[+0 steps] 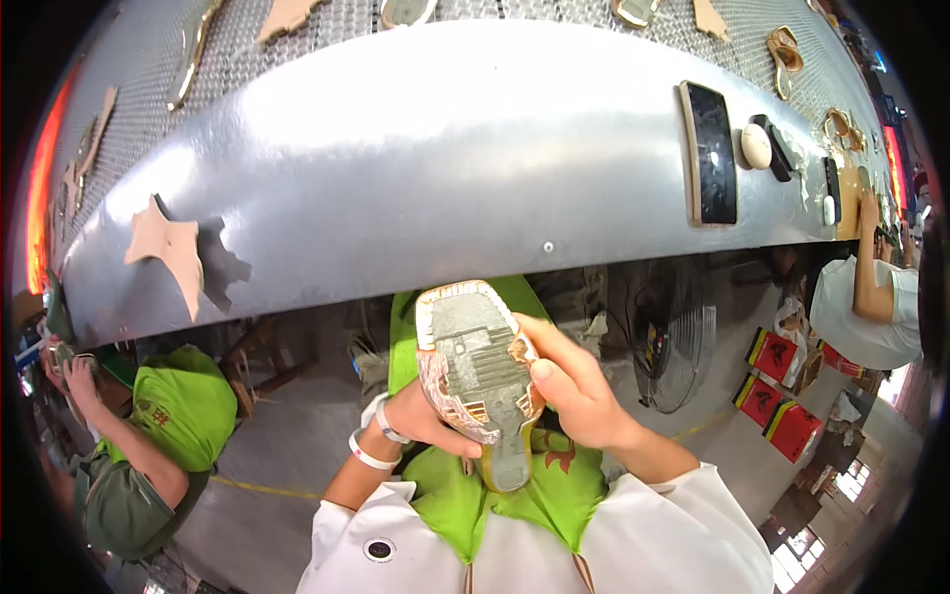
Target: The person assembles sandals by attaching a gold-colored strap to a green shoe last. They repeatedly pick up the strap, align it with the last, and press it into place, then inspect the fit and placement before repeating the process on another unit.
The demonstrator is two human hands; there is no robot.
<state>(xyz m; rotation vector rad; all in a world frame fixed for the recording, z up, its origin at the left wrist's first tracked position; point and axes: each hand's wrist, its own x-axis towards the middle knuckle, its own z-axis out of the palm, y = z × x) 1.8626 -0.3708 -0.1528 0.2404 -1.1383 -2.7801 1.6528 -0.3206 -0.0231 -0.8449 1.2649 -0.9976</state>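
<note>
Between my hands, over my lap, is a shoe upper stretched on a last (475,346), its grey-green underside facing up. Whitish and gold upper edges are folded in around its rim. My left hand (424,416) wraps the lower left side, with the thumb near the narrow heel part. On the right edge, my right hand (574,381) grips the shoe, thumb and fingers pressed to the folded rim. White bands circle my left wrist. A beige star-shaped leather piece (166,252) lies at the left of the metal ledge.
Ahead runs a shiny metal ledge (445,178) beside a mesh conveyor (356,59) carrying shoe pieces. A phone (709,153) and a round white object (756,146) lie on the ledge. Below stand a fan (673,337) and red boxes (777,396). Co-workers sit left and right.
</note>
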